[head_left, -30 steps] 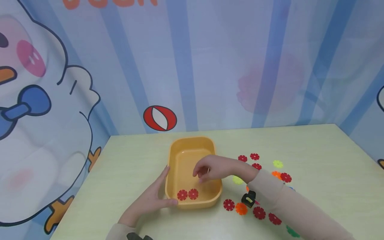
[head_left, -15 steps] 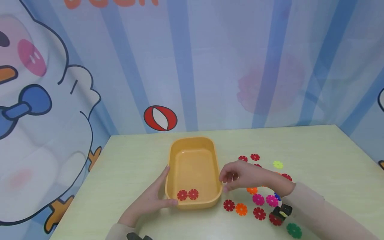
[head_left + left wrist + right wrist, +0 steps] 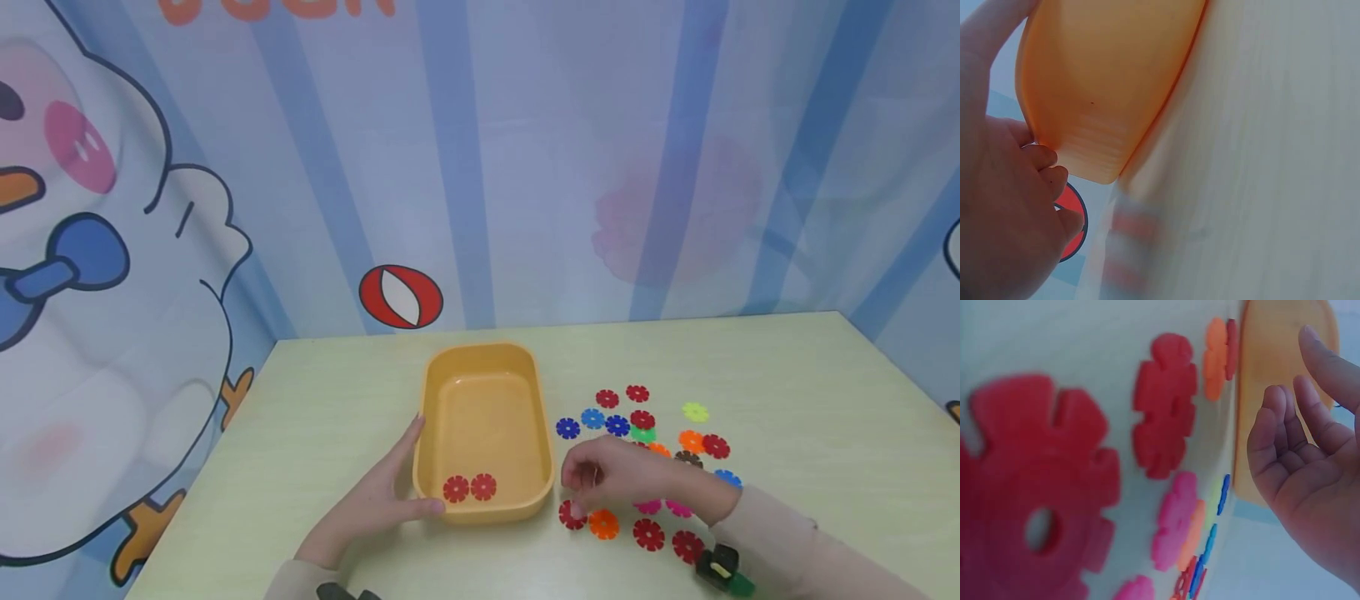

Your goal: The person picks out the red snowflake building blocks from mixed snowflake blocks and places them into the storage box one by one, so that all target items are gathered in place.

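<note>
A yellow-orange plastic tray (image 3: 483,417) stands on the table with two red snowflake discs (image 3: 469,488) near its front end. My left hand (image 3: 375,493) holds the tray's front left corner, thumb at the front rim and fingers along the left wall. Its curled fingers show beside the tray wall (image 3: 1104,81) in the left wrist view. Right of the tray, my right hand (image 3: 618,471) reaches over the loose discs, its thumb overlapping a red disc (image 3: 572,517). In the right wrist view, the loosely bent fingers (image 3: 1263,434) have nothing between them.
Several notched discs lie right of the tray, among them an orange disc (image 3: 603,524), a dark blue disc (image 3: 567,428) and a yellow disc (image 3: 695,412). A green disc (image 3: 741,586) is partly hidden by the right wrist camera (image 3: 718,567). A printed curtain (image 3: 540,167) hangs behind the table.
My right hand has moved out from over the tray to the right, then down toward the red disc by the tray's front corner. The left hand and tray have stayed put.
</note>
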`<state>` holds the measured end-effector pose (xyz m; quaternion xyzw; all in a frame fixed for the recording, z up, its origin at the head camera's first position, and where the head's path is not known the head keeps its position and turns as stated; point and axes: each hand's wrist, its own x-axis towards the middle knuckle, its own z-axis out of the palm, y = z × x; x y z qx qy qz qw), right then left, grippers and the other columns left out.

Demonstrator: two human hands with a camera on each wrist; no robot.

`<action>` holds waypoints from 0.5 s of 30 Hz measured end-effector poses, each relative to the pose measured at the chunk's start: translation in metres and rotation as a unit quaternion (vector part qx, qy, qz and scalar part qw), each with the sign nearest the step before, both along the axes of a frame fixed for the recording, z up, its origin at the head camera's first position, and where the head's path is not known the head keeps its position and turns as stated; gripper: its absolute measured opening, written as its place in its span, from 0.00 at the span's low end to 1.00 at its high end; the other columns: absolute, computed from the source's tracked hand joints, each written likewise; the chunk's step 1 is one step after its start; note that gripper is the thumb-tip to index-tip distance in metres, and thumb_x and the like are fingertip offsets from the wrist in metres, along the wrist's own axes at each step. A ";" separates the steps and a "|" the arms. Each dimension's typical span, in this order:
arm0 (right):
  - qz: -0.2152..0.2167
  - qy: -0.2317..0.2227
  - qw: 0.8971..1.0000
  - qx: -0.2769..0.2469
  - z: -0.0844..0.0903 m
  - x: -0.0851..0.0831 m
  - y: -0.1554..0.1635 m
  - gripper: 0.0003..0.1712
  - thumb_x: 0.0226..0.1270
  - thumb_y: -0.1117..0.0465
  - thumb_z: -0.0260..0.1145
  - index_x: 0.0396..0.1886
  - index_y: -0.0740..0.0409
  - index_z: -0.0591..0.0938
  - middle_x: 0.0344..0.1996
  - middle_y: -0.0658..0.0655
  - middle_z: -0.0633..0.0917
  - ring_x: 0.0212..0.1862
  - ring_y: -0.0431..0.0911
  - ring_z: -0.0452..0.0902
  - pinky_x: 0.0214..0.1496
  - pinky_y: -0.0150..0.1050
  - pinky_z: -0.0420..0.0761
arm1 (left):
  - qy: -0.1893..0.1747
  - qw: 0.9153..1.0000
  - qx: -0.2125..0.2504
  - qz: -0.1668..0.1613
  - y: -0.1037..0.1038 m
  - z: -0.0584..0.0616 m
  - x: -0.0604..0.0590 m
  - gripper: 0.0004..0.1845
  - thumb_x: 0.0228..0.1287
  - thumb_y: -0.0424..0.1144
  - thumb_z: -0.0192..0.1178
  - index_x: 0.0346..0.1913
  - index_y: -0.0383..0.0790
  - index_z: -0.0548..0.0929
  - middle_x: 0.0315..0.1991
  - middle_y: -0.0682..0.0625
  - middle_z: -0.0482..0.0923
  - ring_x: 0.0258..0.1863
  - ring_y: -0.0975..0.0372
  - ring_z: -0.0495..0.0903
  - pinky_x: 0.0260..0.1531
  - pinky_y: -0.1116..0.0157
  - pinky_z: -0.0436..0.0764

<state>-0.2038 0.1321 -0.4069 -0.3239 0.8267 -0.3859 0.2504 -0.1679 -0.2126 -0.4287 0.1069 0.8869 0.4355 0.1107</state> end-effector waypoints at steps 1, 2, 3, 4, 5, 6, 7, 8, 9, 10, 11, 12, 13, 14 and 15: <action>-0.001 -0.004 1.000 0.007 -0.001 0.000 -0.001 0.11 0.56 0.59 0.74 0.36 0.53 0.81 0.29 0.47 0.81 0.33 0.41 0.75 0.37 0.30 0.79 | 0.001 1.000 0.000 0.000 0.000 0.000 0.000 0.61 0.48 0.55 0.73 0.78 0.50 0.43 0.78 0.52 0.39 0.76 0.50 0.40 0.70 0.40 0.48; -0.001 -0.007 1.000 0.010 -0.002 0.001 -0.002 0.11 0.55 0.59 0.74 0.36 0.53 0.81 0.29 0.47 0.81 0.33 0.41 0.75 0.36 0.30 0.79 | 0.001 1.000 0.001 -0.001 0.000 0.000 0.000 0.61 0.49 0.55 0.73 0.78 0.49 0.43 0.78 0.51 0.38 0.76 0.50 0.40 0.70 0.40 0.48; -0.002 -0.010 1.000 0.015 -0.004 0.001 -0.002 0.11 0.55 0.59 0.75 0.36 0.53 0.81 0.29 0.47 0.80 0.32 0.41 0.74 0.35 0.30 0.79 | 0.000 1.000 0.001 0.000 0.000 0.000 0.000 0.61 0.48 0.55 0.73 0.78 0.50 0.43 0.78 0.52 0.38 0.76 0.50 0.40 0.70 0.40 0.48; -0.003 -0.013 1.000 0.019 -0.005 0.001 -0.003 0.12 0.55 0.59 0.75 0.36 0.53 0.81 0.28 0.48 0.80 0.32 0.41 0.74 0.35 0.30 0.78 | 0.001 1.000 0.002 -0.001 0.000 -0.001 0.000 0.61 0.49 0.55 0.73 0.78 0.49 0.43 0.78 0.51 0.38 0.76 0.50 0.40 0.70 0.40 0.48; -0.005 -0.014 1.000 0.024 -0.006 0.001 -0.004 0.12 0.54 0.58 0.75 0.35 0.52 0.81 0.28 0.48 0.80 0.32 0.41 0.74 0.34 0.29 0.78 | 0.000 1.000 0.001 0.000 0.000 0.000 0.000 0.61 0.49 0.55 0.73 0.78 0.50 0.43 0.78 0.51 0.38 0.76 0.50 0.40 0.70 0.40 0.48; -0.007 -0.016 0.999 0.029 -0.007 0.001 -0.004 0.12 0.54 0.58 0.76 0.35 0.52 0.81 0.28 0.49 0.80 0.32 0.41 0.74 0.34 0.29 0.78 | -0.001 1.000 0.001 0.001 0.000 -0.001 0.000 0.61 0.48 0.55 0.73 0.78 0.50 0.43 0.78 0.52 0.38 0.76 0.50 0.40 0.70 0.40 0.48; -0.008 -0.016 0.999 0.033 -0.008 0.001 -0.005 0.13 0.53 0.58 0.76 0.35 0.51 0.81 0.28 0.49 0.80 0.32 0.41 0.74 0.33 0.29 0.77 | -0.002 1.000 0.002 0.002 0.000 -0.001 0.000 0.61 0.49 0.55 0.73 0.78 0.50 0.43 0.78 0.52 0.38 0.76 0.50 0.40 0.70 0.40 0.47; -0.008 -0.016 0.999 0.035 -0.009 0.001 -0.005 0.13 0.53 0.58 0.76 0.35 0.51 0.81 0.28 0.49 0.80 0.32 0.42 0.73 0.33 0.29 0.77 | -0.003 1.000 0.002 0.003 0.001 -0.001 0.000 0.61 0.49 0.55 0.73 0.78 0.50 0.42 0.78 0.52 0.38 0.76 0.51 0.40 0.70 0.40 0.47; -0.010 -0.017 0.999 0.039 -0.010 0.001 -0.006 0.13 0.52 0.58 0.77 0.35 0.50 0.81 0.28 0.49 0.79 0.32 0.42 0.73 0.32 0.29 0.76 | -0.004 1.000 0.002 0.004 0.001 -0.001 0.000 0.61 0.48 0.55 0.73 0.78 0.50 0.43 0.78 0.53 0.38 0.77 0.51 0.40 0.70 0.40 0.47; -0.010 -0.016 0.999 0.041 -0.011 0.000 -0.006 0.14 0.52 0.58 0.77 0.35 0.50 0.81 0.28 0.49 0.79 0.32 0.42 0.73 0.32 0.29 0.76 | -0.005 1.000 0.002 0.005 0.001 -0.001 0.000 0.61 0.48 0.55 0.73 0.78 0.51 0.42 0.78 0.53 0.38 0.77 0.51 0.40 0.70 0.40 0.47; -0.011 -0.016 0.999 0.043 -0.013 0.000 -0.007 0.14 0.51 0.58 0.77 0.35 0.50 0.81 0.28 0.49 0.79 0.32 0.42 0.73 0.32 0.29 0.76 | -0.004 1.000 0.001 0.005 0.000 -0.001 0.000 0.61 0.48 0.55 0.73 0.78 0.51 0.42 0.78 0.53 0.38 0.77 0.51 0.40 0.70 0.40 0.47; -0.011 -0.017 0.999 0.044 -0.013 0.000 -0.007 0.15 0.51 0.58 0.77 0.35 0.50 0.81 0.28 0.49 0.79 0.32 0.43 0.73 0.32 0.30 0.76 | -0.005 1.000 0.000 0.006 0.001 -0.001 0.000 0.61 0.48 0.56 0.73 0.78 0.51 0.42 0.78 0.54 0.38 0.77 0.51 0.40 0.70 0.40 0.47; -0.012 -0.019 0.999 0.046 -0.014 -0.001 -0.008 0.15 0.50 0.58 0.78 0.35 0.50 0.81 0.28 0.50 0.79 0.32 0.43 0.73 0.31 0.30 0.75 | -0.006 1.000 0.000 0.007 0.001 -0.001 0.000 0.61 0.48 0.56 0.73 0.78 0.52 0.42 0.78 0.54 0.38 0.77 0.51 0.40 0.70 0.40 0.48; -0.012 -0.020 0.999 0.048 -0.014 -0.001 -0.009 0.15 0.50 0.58 0.78 0.35 0.50 0.81 0.28 0.50 0.79 0.32 0.43 0.73 0.31 0.30 0.75 | -0.007 1.000 -0.001 0.009 0.001 -0.001 0.000 0.61 0.48 0.56 0.73 0.78 0.52 0.42 0.78 0.54 0.38 0.77 0.51 0.40 0.69 0.39 0.48; -0.012 -0.022 0.998 0.052 -0.014 -0.001 -0.009 0.15 0.50 0.59 0.78 0.35 0.50 0.80 0.28 0.50 0.79 0.32 0.43 0.73 0.31 0.30 0.75 | -0.007 1.000 -0.002 0.010 0.001 -0.001 0.000 0.61 0.48 0.56 0.73 0.78 0.52 0.43 0.78 0.53 0.39 0.77 0.50 0.40 0.69 0.39 0.48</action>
